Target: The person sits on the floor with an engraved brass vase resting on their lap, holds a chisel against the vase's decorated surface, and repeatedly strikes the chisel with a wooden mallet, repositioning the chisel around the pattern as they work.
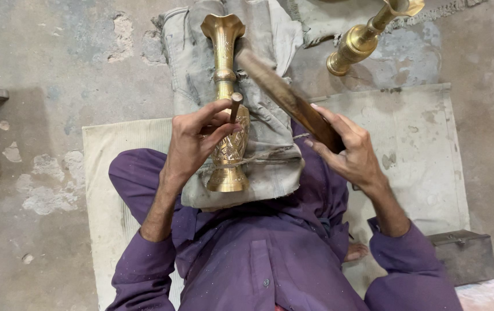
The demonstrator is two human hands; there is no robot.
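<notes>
The step in hand looks like chasing a pattern into a brass vase (228, 103), and doing it well seems to call for a steady tool tip and short, square blows. At the left, the left hand (192, 141) pinches a small chisel-like punch (235, 106) between thumb and fingertips (224, 128), fingers drawn narrow around its shaft, the tip set against the engraved belly of the vase. The punch is best kept pressed to the metal so it does not skate across the curve; a slip would probably scar the finished pattern. The vase lies lengthwise along the middle of a grey cloth pad (270, 155) on the person's lap, flared mouth toward the pad's far edge and foot at its near edge, touching the left fingertips and just beside the thumb. Further right, the right hand (347, 152) is closed around the end of a flat wooden mallet (287, 98), raised at a slant above the vase and apart from the punch head. A second brass vase (368, 34) lies on the floor beyond the mat's (425, 132) far right corner.
</notes>
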